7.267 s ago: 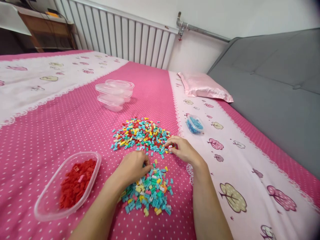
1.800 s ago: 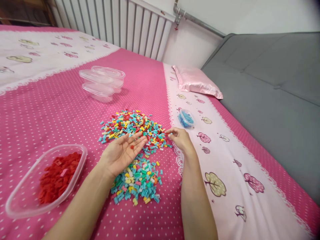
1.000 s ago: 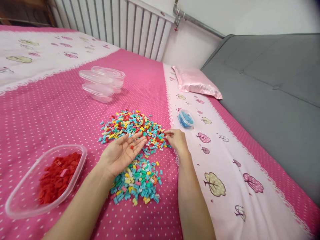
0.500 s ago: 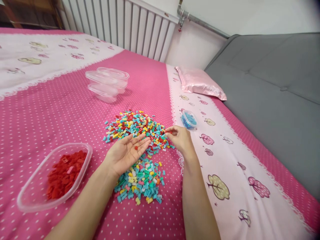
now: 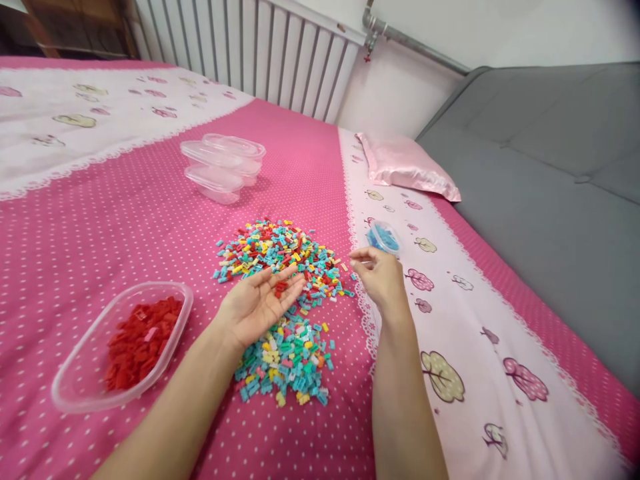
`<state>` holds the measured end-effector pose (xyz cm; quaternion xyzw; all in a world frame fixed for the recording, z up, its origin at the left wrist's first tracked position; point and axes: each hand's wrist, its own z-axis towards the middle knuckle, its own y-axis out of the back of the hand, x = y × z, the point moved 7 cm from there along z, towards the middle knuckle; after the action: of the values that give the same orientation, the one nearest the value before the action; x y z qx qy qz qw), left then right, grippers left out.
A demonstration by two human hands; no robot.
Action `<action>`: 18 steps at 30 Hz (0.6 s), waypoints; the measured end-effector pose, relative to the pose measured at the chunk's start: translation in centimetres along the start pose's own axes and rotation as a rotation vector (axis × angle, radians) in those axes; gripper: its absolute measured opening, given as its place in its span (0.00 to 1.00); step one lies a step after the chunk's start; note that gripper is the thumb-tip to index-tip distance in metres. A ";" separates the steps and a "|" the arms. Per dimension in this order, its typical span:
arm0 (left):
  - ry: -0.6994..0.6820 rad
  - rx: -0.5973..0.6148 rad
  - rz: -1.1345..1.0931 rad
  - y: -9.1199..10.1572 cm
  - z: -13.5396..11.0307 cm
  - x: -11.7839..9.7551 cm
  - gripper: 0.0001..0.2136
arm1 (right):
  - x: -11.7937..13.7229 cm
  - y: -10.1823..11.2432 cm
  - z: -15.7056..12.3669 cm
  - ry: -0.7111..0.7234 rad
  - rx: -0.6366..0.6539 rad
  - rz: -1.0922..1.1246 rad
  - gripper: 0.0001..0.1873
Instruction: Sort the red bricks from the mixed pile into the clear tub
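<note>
My left hand [image 5: 263, 303] is palm up with its fingers stretched out over the brick piles. Several small red toy bricks [image 5: 281, 288] rest on it near the finger bases. To its right, my right hand [image 5: 381, 277] hovers at the edge of the far pile, thumb and forefinger slightly apart, with nothing visible between them. The far pile of mixed toy bricks [image 5: 277, 243] has red, blue, yellow and green pieces. A nearer pile of bricks [image 5: 287, 363], mostly blue, green and yellow, lies below my left hand. Red bricks [image 5: 143, 340] and a pink one fill part of a clear plastic tub [image 5: 67, 380] at left.
A small clear tub with blue bricks [image 5: 383, 237] stands just beyond my right hand. Several clear plastic containers [image 5: 220, 163] are grouped farther back on the pink dotted bedspread [image 5: 300, 140]. A pink pillow [image 5: 405, 163] lies by the grey headboard [image 5: 545, 147]; a white radiator [image 5: 240, 47] stands behind.
More red bricks now lie in my left palm. My right hand has moved a little right, away from the pile, and the red piece at its fingertips is gone. The view has shifted slightly.
</note>
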<state>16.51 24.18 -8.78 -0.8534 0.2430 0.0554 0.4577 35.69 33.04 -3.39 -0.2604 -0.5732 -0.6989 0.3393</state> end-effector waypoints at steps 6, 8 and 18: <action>-0.040 -0.010 -0.001 0.2 0.2 -0.4 0.18 | -3.5 -1.9 0.0 -0.214 0.207 -0.395 0.09; -0.056 -0.019 -0.007 0.3 0.3 -0.4 0.17 | -3.8 -2.8 -0.1 -0.254 0.272 -0.449 0.11; -0.072 -0.034 -0.015 0.1 0.0 -0.5 0.18 | -3.7 -2.7 0.0 -0.207 0.223 -0.410 0.05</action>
<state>16.03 24.29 -8.65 -0.8602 0.2190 0.0870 0.4521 35.99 33.97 -7.86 -0.1699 -0.7192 -0.6553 0.1565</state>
